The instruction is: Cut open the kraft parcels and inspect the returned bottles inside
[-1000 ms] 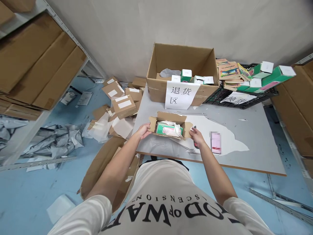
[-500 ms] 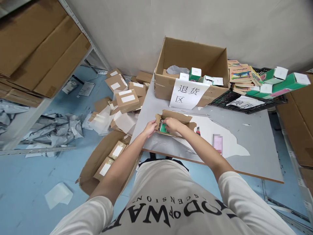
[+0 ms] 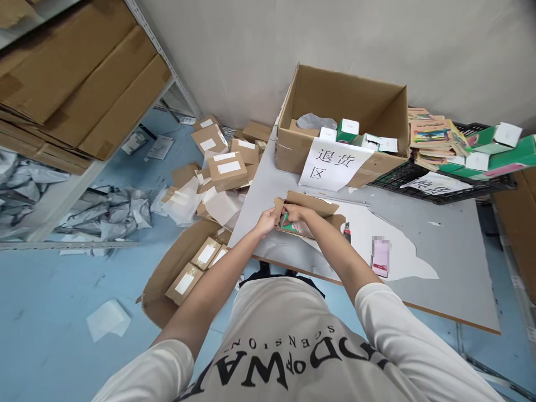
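A small open cardboard box (image 3: 312, 202) stands near the front edge of the table, its flaps raised. My left hand (image 3: 265, 222) is closed on the flap at its left end. Inside the box lies a green box (image 3: 290, 226), partly covered by my fingers. My right hand (image 3: 295, 214) reaches in from the right with fingers curled at the green box's edge; the exact hold is partly hidden. Just right of the carton, a red and black utility knife (image 3: 347, 232) rests on white paper (image 3: 396, 254).
A pink-screened phone (image 3: 380, 262) lies on the table (image 3: 460, 268). Behind are a large labelled carton (image 3: 343, 95) and a black crate (image 3: 393, 177) with booklets and green boxes. Left on the floor are piled parcels (image 3: 228, 170) and an open carton (image 3: 161, 279) holding several small boxes.
The view has shifted, so the scene sits further right. My right hand has moved towards the left end of the cardboard box, over the green box. My left hand keeps hold of the flap.
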Motion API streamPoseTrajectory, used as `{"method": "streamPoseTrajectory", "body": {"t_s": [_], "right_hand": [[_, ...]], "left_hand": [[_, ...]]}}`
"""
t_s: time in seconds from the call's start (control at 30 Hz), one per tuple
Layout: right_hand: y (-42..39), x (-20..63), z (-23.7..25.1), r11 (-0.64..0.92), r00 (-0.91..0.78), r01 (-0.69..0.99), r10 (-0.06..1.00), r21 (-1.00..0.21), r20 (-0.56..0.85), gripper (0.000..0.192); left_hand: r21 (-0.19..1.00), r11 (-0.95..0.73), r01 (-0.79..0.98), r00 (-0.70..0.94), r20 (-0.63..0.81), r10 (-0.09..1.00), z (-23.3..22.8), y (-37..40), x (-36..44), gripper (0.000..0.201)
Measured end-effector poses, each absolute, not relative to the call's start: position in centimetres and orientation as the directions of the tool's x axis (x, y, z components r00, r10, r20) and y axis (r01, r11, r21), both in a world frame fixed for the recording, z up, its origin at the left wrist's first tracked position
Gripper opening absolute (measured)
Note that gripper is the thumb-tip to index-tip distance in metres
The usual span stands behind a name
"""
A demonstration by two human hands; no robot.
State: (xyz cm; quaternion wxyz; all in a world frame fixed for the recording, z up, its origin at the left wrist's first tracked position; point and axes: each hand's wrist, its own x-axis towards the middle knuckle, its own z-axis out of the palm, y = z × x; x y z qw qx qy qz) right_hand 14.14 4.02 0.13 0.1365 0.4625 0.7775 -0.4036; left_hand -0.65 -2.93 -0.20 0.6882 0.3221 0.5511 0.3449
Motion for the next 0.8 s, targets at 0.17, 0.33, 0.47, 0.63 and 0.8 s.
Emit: {"method": "streamPoseTrajectory", "body": {"t_s": [0.17,0.33,0.47,0.63,0.8], "right_hand": [[4.6,14.5,0.4,0.326,-0.594,0.801,0.546,-0.503,-0.591,0.042],[4.8,15.2,1.9,0.408,-0.653,0.756,0.529,-0.512,-0.542,0.035],[4.6,16.4,2.6,0.493,-0.699,0.714,0.531,-0.497,-0.478,0.036],[4.2,18.0,2.5,0.558,-0.749,0.663,0.502,-0.499,-0.433,0.035],[3.9,18.2,2.1,0.576,-0.758,0.65,0.446,-0.496,-0.476,0.044]], "left_hand": [[0.83,0.548,-0.106,0.099,-0.539,0.836,-0.3,-2.9,-0.4,0.023],[0.843,0.534,-0.067,0.066,-0.53,0.845,-0.3,-3.0,-0.1,0.023],[0.848,0.528,-0.039,0.053,-0.526,0.849,-0.5,-3.2,0.3,0.026],[0.869,0.494,0.022,0.036,-0.494,0.869,-1.1,-3.4,1.0,0.03],[0.907,0.418,0.048,0.101,-0.421,0.901,-2.5,-3.7,1.5,0.025]]}}
